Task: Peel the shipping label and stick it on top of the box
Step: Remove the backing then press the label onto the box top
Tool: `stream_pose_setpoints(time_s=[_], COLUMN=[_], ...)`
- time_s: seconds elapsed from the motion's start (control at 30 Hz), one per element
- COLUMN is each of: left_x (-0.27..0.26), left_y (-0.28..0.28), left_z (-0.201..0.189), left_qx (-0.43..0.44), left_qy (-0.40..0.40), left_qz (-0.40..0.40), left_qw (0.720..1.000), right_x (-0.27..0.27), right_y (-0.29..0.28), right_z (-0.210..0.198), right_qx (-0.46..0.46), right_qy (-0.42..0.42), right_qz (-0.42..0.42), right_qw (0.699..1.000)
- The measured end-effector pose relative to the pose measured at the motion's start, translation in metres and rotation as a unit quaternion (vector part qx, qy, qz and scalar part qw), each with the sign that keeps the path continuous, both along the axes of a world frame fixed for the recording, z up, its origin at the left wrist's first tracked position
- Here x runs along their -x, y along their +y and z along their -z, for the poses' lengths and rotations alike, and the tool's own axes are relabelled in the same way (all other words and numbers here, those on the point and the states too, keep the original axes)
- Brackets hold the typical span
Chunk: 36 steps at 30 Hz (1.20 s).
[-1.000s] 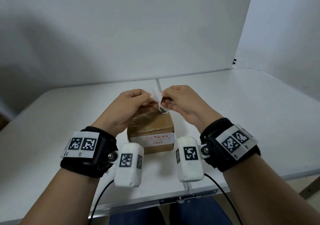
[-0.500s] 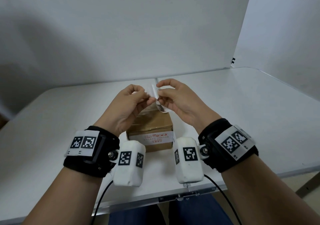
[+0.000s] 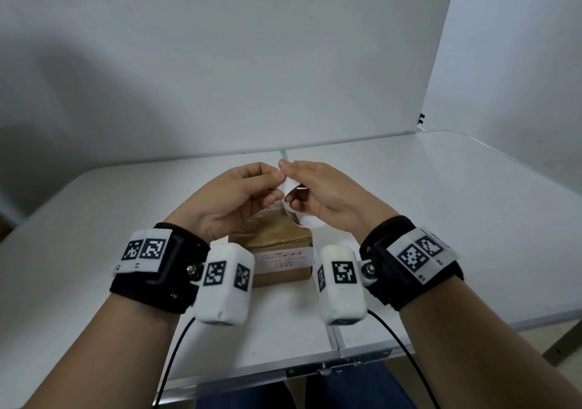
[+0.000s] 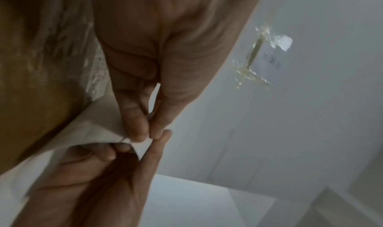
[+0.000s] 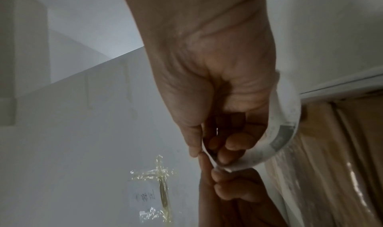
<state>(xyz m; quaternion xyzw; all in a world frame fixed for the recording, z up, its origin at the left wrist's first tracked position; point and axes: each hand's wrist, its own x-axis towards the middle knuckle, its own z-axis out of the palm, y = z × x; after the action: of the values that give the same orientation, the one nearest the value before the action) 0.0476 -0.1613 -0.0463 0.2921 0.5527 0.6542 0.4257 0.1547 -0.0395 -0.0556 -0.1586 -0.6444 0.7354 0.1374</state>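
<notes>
Here both hands, left hand (image 3: 233, 199) and right hand (image 3: 327, 194), pinch the label (image 3: 294, 207); it curls above the box (image 3: 277, 245).

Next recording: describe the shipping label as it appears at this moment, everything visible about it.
The shipping label is a white, thin, papery sheet, curled into a loop with dark print on its outer face. It is held in the air above the taped brown box, not stuck to it. The left hand and the right hand each pinch its upper corner with thumb and fingertips, as if splitting it from its backing. Whether the layers have parted cannot be told.
</notes>
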Motion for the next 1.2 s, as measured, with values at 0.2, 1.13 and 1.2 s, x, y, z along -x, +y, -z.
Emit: stream_pose_setpoints(time_s=[0.2, 1.13, 1.2], left_x=[0.007, 0.003, 0.003], left_y=[-0.005, -0.001, -0.002], left_z=[-0.001, -0.015, -0.014], left_qx=[0.002, 0.074, 0.073], left_qy=[-0.068, 0.289, 0.25], left_qz=[-0.012, -0.091, -0.08], left_qw=[0.998, 0.95, 0.962], right_x=[0.003, 0.011, 0.01], right_y=[-0.007, -0.01, -0.008], right_z=[0.006, 0.005, 0.006], right_qx=[0.06, -0.154, -0.15], right_qy=[0.054, 0.028, 0.037], right_qz=[0.029, 0.096, 0.093], right_qw=[0.996, 0.983, 0.984])
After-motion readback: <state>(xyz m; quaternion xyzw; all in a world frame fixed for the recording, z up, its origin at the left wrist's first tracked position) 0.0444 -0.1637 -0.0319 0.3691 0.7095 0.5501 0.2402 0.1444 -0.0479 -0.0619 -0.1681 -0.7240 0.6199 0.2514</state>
